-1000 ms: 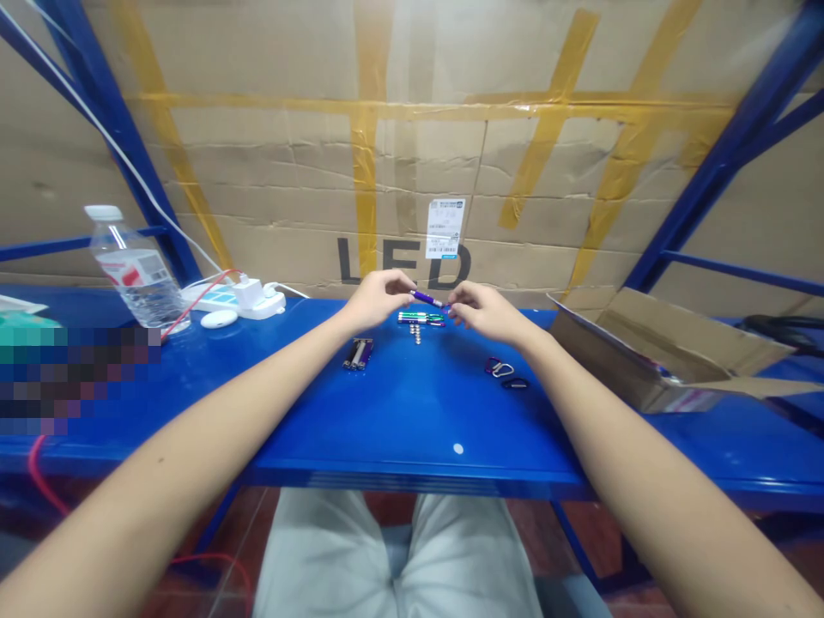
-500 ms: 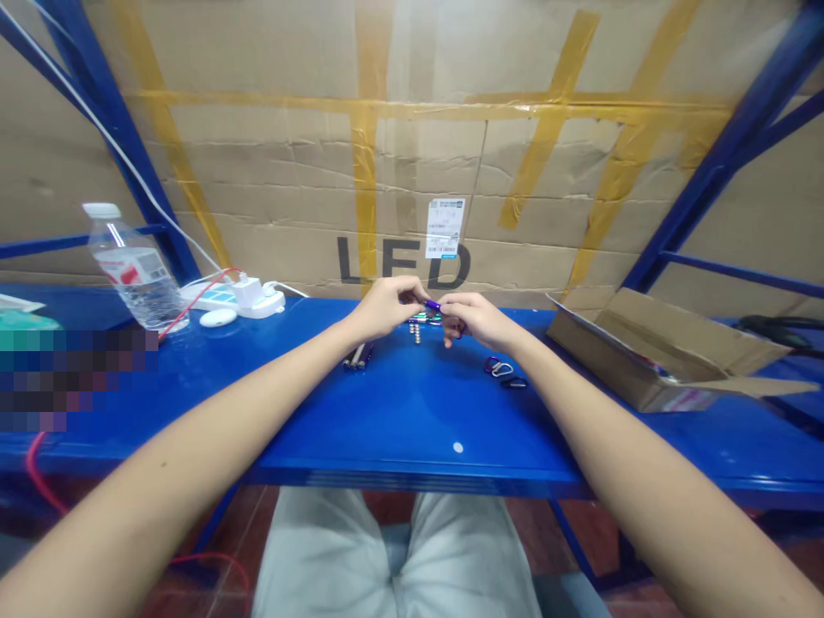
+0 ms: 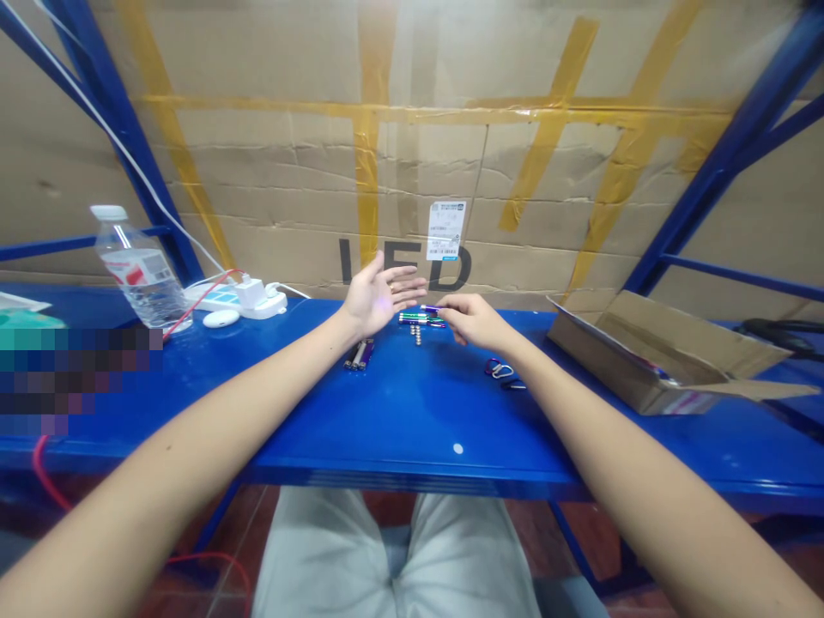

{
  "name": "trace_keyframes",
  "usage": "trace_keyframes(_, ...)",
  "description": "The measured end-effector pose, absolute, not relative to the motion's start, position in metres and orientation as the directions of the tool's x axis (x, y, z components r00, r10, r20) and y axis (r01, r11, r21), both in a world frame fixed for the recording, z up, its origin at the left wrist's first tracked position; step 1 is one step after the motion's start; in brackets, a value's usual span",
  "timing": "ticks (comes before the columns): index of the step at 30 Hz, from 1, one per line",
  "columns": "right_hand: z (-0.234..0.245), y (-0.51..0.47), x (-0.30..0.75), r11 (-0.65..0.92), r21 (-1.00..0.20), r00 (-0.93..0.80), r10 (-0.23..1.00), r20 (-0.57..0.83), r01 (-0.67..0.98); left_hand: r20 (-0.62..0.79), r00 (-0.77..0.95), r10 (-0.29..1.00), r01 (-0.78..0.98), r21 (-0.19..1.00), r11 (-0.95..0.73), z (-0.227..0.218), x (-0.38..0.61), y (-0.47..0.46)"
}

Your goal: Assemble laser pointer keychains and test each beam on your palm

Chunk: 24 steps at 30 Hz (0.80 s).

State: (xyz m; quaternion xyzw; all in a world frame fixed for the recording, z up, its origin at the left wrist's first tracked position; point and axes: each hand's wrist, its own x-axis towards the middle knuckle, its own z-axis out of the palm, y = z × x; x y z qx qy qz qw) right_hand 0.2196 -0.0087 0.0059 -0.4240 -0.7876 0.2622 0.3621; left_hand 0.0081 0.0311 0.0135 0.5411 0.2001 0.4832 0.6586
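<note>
My right hand (image 3: 475, 319) pinches a slim purple mini flashlight (image 3: 430, 308), its front end pointing left. My left hand (image 3: 379, 296) is open, palm facing the flashlight and fingers spread, and a pale violet spot of light lies on the palm. Below the held one, a green flashlight (image 3: 412, 318) lies on the blue table (image 3: 412, 421) beside a purple one. Several small button cells (image 3: 417, 335) stand in two short rows in front of them. Under my left wrist lie several metal tubes (image 3: 359, 354), silver and purple. Small carabiners (image 3: 499, 368) lie near my right forearm.
An open cardboard box (image 3: 644, 360) stands on the right. On the left are a water bottle (image 3: 142, 275), a power strip (image 3: 257, 300) with cables and a white round case (image 3: 221, 318). A large taped carton (image 3: 289, 189) rises behind the table.
My left hand has come off the purple flashlight, moved slightly left and spread its fingers. The flashlight stays in my right hand, and a violet light spot now shows on my left palm.
</note>
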Motion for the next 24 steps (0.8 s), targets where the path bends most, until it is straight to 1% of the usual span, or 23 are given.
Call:
trace_keyframes(5,0.0071,-0.0106,0.2175,0.506,-0.69,-0.36,0.86,0.361,0.517,0.232,0.438,0.869,-0.398,0.916,-0.044,0.0126,0.0083,0.0314)
trace_keyframes(11,0.0053,-0.0084,0.2174,0.472,-0.716,-0.338,0.879,0.336,0.514,0.225,0.427,0.876,-0.368,0.928,-0.059,0.012,0.0109,0.0294)
trace_keyframes(17,0.0041,-0.0069,0.218,0.539,-0.648,-0.362,0.842,0.4,0.538,0.217,0.436,0.873,-0.375,0.926,-0.043,0.0104,0.0135,0.0286)
trace_keyframes(21,0.0044,-0.0081,0.2166,0.514,-0.686,-0.364,0.856,0.368,0.516,0.217,0.441,0.871,-0.381,0.924,-0.037,0.0091,0.015,0.0288)
trace_keyframes(24,0.0046,-0.0083,0.2156,0.526,-0.677,-0.372,0.848,0.377,0.515,0.217,0.447,0.868,-0.383,0.923,-0.034,0.0084,0.0152,0.0297)
